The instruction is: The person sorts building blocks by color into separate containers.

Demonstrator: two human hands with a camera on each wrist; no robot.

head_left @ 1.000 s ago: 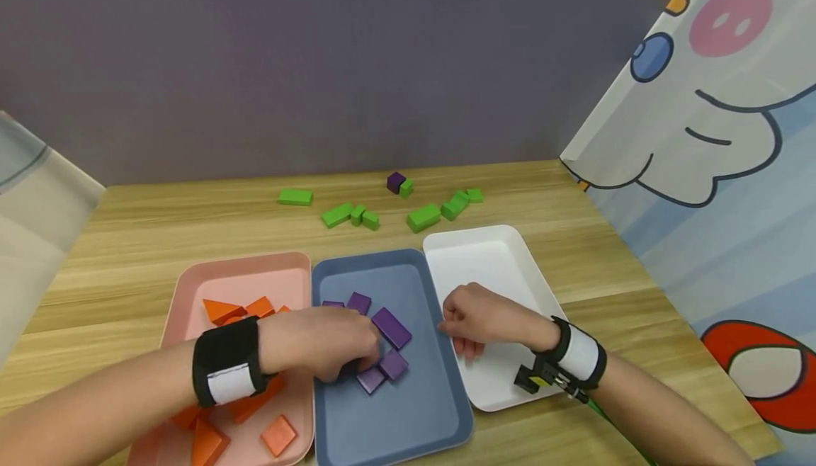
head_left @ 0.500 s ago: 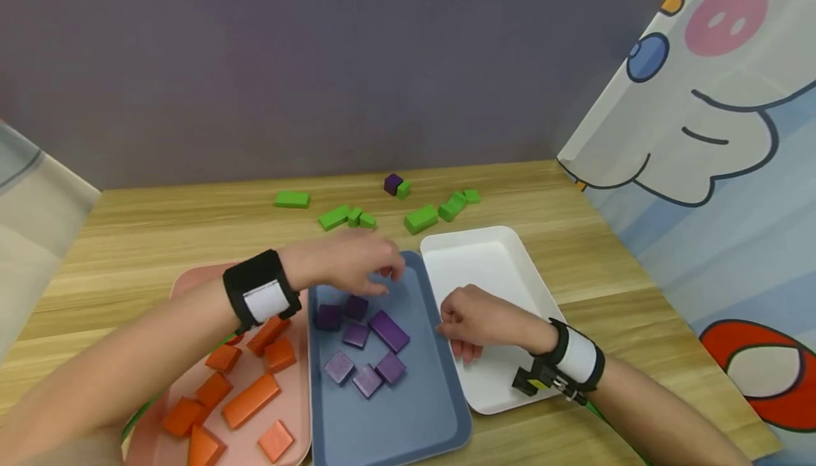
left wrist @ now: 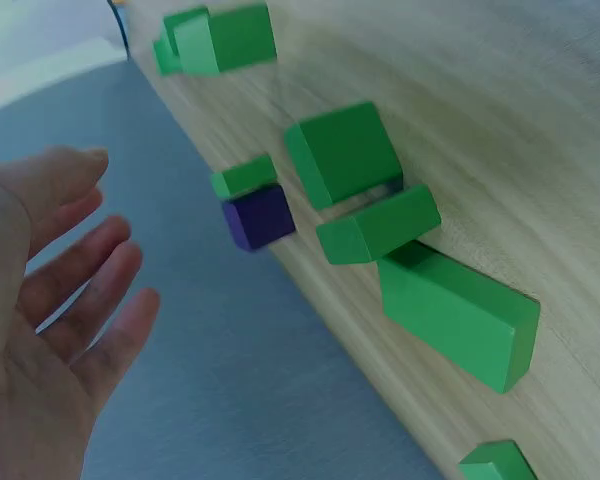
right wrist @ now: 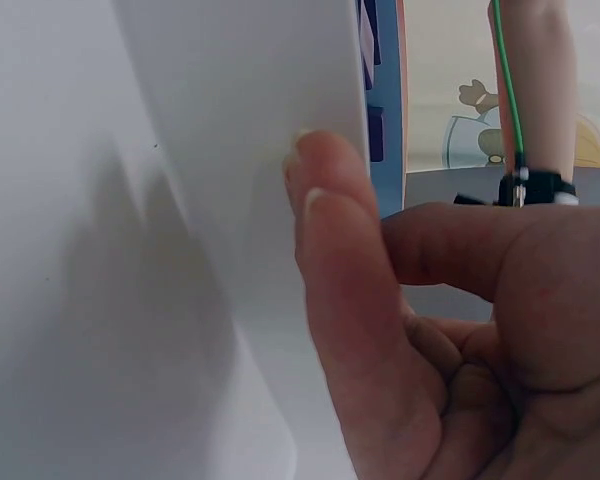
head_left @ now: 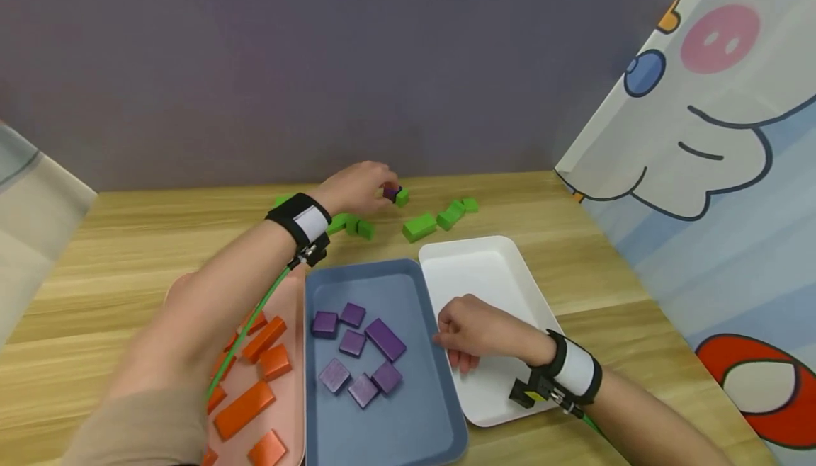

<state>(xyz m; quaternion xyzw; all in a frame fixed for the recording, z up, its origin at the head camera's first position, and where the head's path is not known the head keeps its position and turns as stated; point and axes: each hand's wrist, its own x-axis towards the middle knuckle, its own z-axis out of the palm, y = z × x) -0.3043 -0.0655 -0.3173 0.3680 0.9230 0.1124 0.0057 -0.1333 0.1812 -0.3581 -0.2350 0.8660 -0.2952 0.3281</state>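
My left hand (head_left: 358,188) is at the back of the table, its fingertips overlapping a dark purple cube (head_left: 390,195) in the head view. The left wrist view shows that hand with its fingers spread and relaxed, facing the purple cube (left wrist: 260,217). A small green block (head_left: 402,198) sits against the cube. My right hand (head_left: 474,328) hangs loosely curled over the left edge of the white tray (head_left: 503,253), holding nothing. Its fingers (right wrist: 350,290) appear close to the tray's wall in the right wrist view.
Several purple blocks (head_left: 385,339) lie in the blue tray (head_left: 382,430) in the middle. To its left, orange blocks (head_left: 244,409) fill a pink tray (head_left: 293,353), partly hidden by my left arm. More green blocks (head_left: 419,227) are spread along the back, before a grey wall (head_left: 408,69).
My left hand has moved from among the purple blocks in the blue tray up and back to the dark purple cube. The right hand has stayed in place.
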